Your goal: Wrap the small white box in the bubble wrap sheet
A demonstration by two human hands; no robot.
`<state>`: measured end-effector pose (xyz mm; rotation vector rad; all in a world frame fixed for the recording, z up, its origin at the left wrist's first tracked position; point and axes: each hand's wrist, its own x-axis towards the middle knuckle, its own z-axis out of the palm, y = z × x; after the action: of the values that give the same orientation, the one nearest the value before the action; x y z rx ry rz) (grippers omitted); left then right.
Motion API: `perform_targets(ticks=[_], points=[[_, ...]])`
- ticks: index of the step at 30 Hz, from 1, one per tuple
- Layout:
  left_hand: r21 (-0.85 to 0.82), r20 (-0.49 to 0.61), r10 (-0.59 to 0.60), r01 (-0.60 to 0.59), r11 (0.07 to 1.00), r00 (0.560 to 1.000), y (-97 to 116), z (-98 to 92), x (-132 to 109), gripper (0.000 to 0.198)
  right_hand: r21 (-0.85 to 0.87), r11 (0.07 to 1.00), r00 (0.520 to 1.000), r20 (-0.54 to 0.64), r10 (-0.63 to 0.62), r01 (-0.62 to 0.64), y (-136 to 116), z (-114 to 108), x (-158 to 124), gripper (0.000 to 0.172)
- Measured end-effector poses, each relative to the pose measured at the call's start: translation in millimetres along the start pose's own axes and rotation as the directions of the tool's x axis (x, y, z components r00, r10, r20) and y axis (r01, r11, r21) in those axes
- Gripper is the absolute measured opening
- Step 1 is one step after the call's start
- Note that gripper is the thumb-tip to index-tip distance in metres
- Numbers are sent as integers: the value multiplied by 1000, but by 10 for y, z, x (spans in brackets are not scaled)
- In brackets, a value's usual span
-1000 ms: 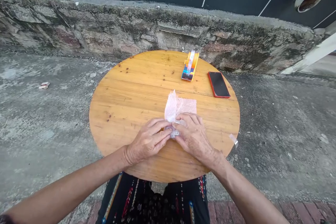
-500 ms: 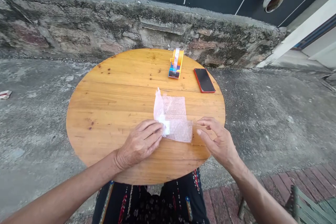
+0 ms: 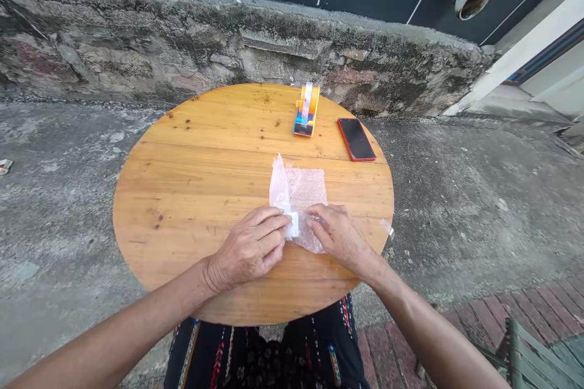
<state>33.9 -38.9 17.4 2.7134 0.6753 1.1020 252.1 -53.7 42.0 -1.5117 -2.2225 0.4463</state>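
A sheet of clear bubble wrap (image 3: 306, 185) lies partly unfolded on the round wooden table (image 3: 182, 170), its left part standing up in a crumpled fold. On the wrap is a small white object (image 3: 294, 225), partly covered by fingers, so its kind is unclear. My left hand (image 3: 255, 240) is closed on this object and the wrap's left side. From the right, my right hand (image 3: 340, 234) pinches the lower flap of the wrap with thumb and fingers, close beside the white object. A short clear strip, apparently tape (image 3: 387, 228), sticks out at the table's right edge.
A tape dispenser (image 3: 306, 112) in yellow and blue stands at the table's far side. Right of it lies a phone (image 3: 356, 140) in a red case. Behind the table runs a rough stone wall base (image 3: 182, 48). A green slatted chair (image 3: 533, 352) is at lower right.
My right hand has moved left from beside the wrap onto its lower flap, which is now bunched. The clear strip at the table edge now shows. My left hand has stayed in place.
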Motion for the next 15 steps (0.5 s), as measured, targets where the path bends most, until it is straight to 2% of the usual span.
perform_targets(ticks=[5, 8, 11, 15], points=[[-40, -14, -27, 27, 999, 1000, -9, 7, 31, 20, 9, 1000, 998, 53, 23, -24, 3, 8, 36, 19], [-52, -14, -28, 27, 998, 1000, -11, 8, 31, 19, 43, 999, 999, -27, 34, -33, 66, -72, -17, 19], [-58, 0, -24, 24, 998, 1000, -17, 9, 27, 18, 99, 979, 979, -86, 187, -178, 178, -204, -169, 19], [-41, 5, -12, 12, 999, 1000, -18, 2, 39, 19, 202, 901, 924, 84, 374, -383, 271, -293, -359, 23]])
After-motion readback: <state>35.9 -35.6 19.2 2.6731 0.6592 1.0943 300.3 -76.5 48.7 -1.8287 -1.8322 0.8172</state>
